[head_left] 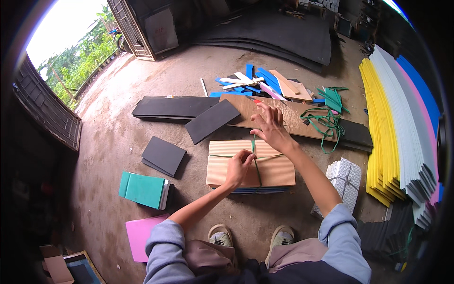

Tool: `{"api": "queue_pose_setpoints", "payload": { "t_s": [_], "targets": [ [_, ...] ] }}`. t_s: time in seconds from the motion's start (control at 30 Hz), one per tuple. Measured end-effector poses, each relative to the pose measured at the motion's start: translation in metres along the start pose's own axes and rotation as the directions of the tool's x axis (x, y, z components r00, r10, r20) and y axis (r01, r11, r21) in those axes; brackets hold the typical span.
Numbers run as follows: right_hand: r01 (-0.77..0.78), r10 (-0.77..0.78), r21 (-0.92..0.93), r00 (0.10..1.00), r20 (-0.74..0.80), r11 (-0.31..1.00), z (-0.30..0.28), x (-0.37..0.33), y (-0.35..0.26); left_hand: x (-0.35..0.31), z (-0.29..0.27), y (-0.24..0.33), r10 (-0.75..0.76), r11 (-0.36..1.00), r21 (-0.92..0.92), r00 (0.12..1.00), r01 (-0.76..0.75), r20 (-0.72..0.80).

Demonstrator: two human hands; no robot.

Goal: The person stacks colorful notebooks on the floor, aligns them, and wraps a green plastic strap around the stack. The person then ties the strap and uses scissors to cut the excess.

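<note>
A bundle of peach ribbed foam sheets (pixel 279 173), with blue layers at its bottom, lies on the floor in front of me. Green string (pixel 257 173) runs around it both ways and crosses on its top. My left hand (pixel 240 166) is closed at this crossing, pinching the string between thumb and fingertips. Just beyond the bundle's far edge, my right hand (pixel 271 127) grips a raised piece of the same string near its thumb, its other fingers curled loosely. A small red-orange thing (pixel 257 101) shows by the right fingertips; I cannot tell whether it is touched.
A wooden board (pixel 295 113) on black slabs (pixel 172 108) lies beyond, with loose green string (pixel 326 124) and foam offcuts (pixel 243 83). Black, green and pink sheets (pixel 144 236) lie left. A tied white bundle (pixel 347 182) and tall yellow sheets (pixel 380 137) stand right.
</note>
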State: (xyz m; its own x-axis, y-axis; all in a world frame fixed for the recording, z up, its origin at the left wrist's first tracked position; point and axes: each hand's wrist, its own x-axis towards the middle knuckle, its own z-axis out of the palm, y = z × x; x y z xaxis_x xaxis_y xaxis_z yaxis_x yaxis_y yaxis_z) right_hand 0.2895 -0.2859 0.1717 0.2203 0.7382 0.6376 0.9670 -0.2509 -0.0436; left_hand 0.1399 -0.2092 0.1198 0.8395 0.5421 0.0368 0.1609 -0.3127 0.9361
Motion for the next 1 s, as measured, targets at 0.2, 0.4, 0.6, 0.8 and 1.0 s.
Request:
{"api": "queue_pose_setpoints", "payload": {
  "t_s": [0.2,0.4,0.6,0.8,1.0],
  "targets": [
    [-0.270,0.251,0.430,0.963,0.102,0.861,-0.002,-0.067,-0.052,0.009,-0.003,-0.019,0.038,0.966,0.256,0.996,-0.016,-0.082],
    [-0.463,0.392,0.601,0.883,0.256,0.651,0.028,-0.082,-0.041,0.001,-0.005,0.005,0.083,0.900,0.429,0.996,-0.081,0.014],
    [-0.518,0.437,0.701,0.842,0.316,0.491,0.038,-0.072,-0.045,-0.002,-0.016,0.012,0.329,0.725,0.642,0.944,-0.249,-0.004],
    [-0.253,0.255,0.533,0.964,0.071,0.807,0.031,-0.074,-0.048,0.013,-0.024,0.009,0.054,0.809,0.577,0.991,-0.116,0.124],
    [0.050,-0.024,0.214,0.992,-0.124,0.975,0.015,-0.069,-0.048,0.061,-0.053,0.005,-0.360,0.923,0.321,0.771,0.213,0.525]
  ]
}}
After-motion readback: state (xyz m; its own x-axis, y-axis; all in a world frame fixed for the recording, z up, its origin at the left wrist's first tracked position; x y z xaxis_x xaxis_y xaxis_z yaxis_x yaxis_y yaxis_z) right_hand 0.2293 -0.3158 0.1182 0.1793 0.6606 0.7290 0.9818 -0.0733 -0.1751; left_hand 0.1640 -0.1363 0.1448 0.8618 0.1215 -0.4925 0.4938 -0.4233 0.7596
